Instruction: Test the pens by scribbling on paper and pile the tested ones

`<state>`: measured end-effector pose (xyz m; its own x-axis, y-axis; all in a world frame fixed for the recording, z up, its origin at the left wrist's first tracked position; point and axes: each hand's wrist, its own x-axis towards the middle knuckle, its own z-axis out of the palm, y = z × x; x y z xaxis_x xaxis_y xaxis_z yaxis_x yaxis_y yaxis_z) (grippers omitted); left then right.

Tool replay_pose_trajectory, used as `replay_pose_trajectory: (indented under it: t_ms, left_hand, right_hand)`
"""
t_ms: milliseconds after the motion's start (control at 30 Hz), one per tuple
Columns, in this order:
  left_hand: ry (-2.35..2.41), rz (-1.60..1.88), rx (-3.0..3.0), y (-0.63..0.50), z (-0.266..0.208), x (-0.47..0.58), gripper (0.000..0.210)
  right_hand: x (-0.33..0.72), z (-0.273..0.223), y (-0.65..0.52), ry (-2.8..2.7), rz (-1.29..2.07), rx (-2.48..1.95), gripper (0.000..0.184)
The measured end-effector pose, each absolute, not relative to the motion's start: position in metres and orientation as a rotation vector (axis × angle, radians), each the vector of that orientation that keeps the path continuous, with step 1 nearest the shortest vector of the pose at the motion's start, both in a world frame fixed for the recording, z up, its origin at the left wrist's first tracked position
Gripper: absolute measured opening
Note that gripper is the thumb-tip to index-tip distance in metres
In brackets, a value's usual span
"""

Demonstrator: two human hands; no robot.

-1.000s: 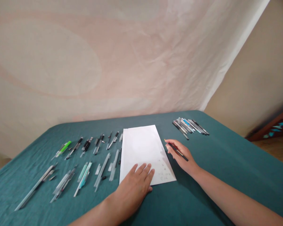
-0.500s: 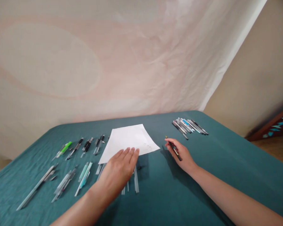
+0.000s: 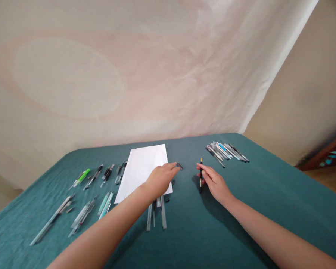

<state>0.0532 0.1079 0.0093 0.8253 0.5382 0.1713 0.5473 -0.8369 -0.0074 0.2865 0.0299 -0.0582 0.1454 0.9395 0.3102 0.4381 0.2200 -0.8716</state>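
Note:
My right hand [image 3: 214,183] is closed around a black pen [image 3: 201,175] held nearly upright, its gold tip pointing up. To its left, my left hand [image 3: 162,178] reaches over the right part of a white sheet of paper [image 3: 141,164], fingers together. A small dark piece that looks like a pen cap [image 3: 180,166] shows at the left fingertips; the grip on it is partly hidden. Several clear pen parts [image 3: 164,213] lie below the left wrist, beside a small black piece [image 3: 167,200].
On the left, the green cloth-covered table [image 3: 212,231] bears small groups of pen parts, including a bright green one [image 3: 82,176], teal ones [image 3: 105,205] and a long clear tube [image 3: 52,220]. A row of pens [image 3: 226,151] lies at the back right. Pale fabric [image 3: 156,74] hangs behind.
My left hand has moved right and away from me, from the paper's near edge to the small dark piece. The paper has shifted left. The pen in my right hand has tipped upright.

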Motion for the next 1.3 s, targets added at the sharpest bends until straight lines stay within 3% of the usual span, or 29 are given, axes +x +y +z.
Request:
replay_pose_trajectory:
  t_ms: [100, 300, 667, 1300]
  left_hand:
    - [-0.906, -0.202, -3.040, 0.144, -0.006, 0.085, 0.043]
    - [-1.019, -0.304, -3.055, 0.157, -0.010, 0.106, 0.014]
    - [-1.398, -0.841, -3.141, 0.066, -0.011, 0.042, 0.026]
    - [-1.347, -0.776, -3.263, 0.056, -0.018, 0.042, 0.028]
  right_hand:
    - [0.289, -0.060, 0.030, -1.354, 0.635, -1.410, 0.039]
    - [0.294, -0.053, 0.030, -1.382, 0.510, -1.455, 0.044]
    - [0.280, -0.044, 0.017, -1.883, 0.292, -1.363, 0.022]
    - [0.270, -0.047, 0.012, -2.044, 0.281, -1.239, 0.025]
